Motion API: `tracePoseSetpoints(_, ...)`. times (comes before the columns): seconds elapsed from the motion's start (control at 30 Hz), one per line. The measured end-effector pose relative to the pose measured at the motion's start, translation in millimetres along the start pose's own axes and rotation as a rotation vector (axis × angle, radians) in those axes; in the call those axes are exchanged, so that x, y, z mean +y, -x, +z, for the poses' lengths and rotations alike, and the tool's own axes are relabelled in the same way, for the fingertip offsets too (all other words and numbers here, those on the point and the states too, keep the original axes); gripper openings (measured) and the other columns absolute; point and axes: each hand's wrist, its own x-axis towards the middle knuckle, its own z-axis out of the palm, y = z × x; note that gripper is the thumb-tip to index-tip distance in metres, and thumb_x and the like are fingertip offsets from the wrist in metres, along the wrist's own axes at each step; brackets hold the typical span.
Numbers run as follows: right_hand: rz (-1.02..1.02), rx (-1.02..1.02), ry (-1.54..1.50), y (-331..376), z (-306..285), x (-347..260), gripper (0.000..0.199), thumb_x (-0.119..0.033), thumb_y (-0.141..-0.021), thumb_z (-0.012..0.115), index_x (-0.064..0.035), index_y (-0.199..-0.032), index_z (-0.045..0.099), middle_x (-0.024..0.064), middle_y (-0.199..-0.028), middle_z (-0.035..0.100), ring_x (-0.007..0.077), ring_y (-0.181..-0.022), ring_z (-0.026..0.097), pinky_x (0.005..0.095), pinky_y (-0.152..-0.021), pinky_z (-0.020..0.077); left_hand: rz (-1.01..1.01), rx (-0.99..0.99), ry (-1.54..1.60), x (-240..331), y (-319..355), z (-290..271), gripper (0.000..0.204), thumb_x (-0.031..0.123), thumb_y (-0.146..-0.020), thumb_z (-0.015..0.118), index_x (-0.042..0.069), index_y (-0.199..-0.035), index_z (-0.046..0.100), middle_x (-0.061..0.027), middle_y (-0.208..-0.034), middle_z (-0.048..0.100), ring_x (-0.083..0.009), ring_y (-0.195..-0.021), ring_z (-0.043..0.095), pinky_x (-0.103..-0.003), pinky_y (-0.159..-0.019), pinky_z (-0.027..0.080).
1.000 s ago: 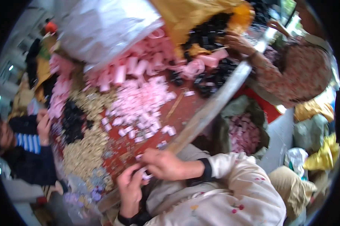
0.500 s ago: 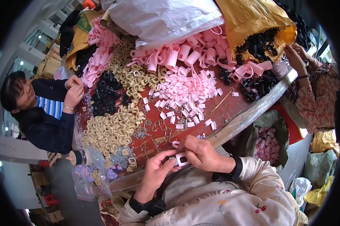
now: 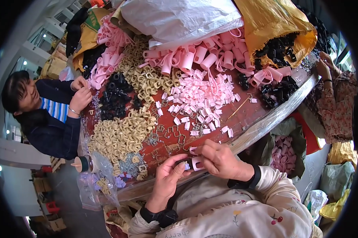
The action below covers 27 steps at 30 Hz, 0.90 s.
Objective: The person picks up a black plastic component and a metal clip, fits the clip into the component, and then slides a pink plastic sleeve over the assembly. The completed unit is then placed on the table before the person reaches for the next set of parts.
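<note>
Pink little piece pinched between two hands at the table's near edge.
Right hand fingers squeeze it tight so it stays put; left hand fingertips press in beside it. Behind lie metal rings, a pink pile, then a white sack.

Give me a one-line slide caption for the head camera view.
Left hand and right hand hold a small pink piece at a red table heaped with pink, beige and black parts.
</note>
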Motion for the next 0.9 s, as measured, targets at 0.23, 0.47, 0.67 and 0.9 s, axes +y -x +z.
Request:
tracePoseSetpoints(0.23,0.073,-0.058,0.333,-13,-2,21,0.013,-0.007,-0.069,0.055,-0.0046,-0.081,0.051,0.0088,-0.069,0.046,0.0264,-0.062,0.051,0.0338,-0.054,0.0413,-0.056,0.074,0.219,5,-4,-17,0.03,0.004,-0.08,0.05,-0.003,-0.109,0.044,-0.0125,-0.1,0.053,-0.0205,-0.087,0.056,-0.024,-0.074,0.047)
tracePoseSetpoints(0.47,0.083,-0.087,0.48,-18,-2,29,0.013,-0.013,-0.07,0.058,-0.0061,-0.077,0.051,0.0083,-0.07,0.047,0.0258,-0.062,0.05,0.0348,-0.056,0.0398,0.144,0.343,0.302,15,25,-78,0.03,-0.001,-0.078,0.049,-0.004,-0.107,0.044,-0.0127,-0.098,0.053,-0.0233,-0.085,0.056,-0.026,-0.076,0.047)
tracePoseSetpoints(0.67,0.06,-0.051,0.44,-23,-2,26,0.012,-0.012,-0.07,0.058,-0.0056,-0.077,0.051,0.009,-0.07,0.048,0.027,-0.062,0.05,0.0351,-0.056,0.0401,0.452,0.762,0.032,19,62,-150,0.032,0.0,-0.076,0.052,-0.003,-0.108,0.046,-0.0089,-0.092,0.054,-0.016,-0.078,0.055,-0.022,-0.07,0.046)
tracePoseSetpoints(0.9,0.039,-0.038,0.592,-32,-13,29,0.011,-0.012,-0.07,0.057,-0.0065,-0.077,0.052,0.0081,-0.072,0.049,0.0262,-0.067,0.05,0.036,-0.06,0.0381,0.617,0.967,-0.371,9,76,-180,0.033,-0.002,-0.075,0.053,-0.001,-0.107,0.049,-0.0008,-0.08,0.053,-0.005,-0.064,0.047,-0.016,-0.057,0.038)
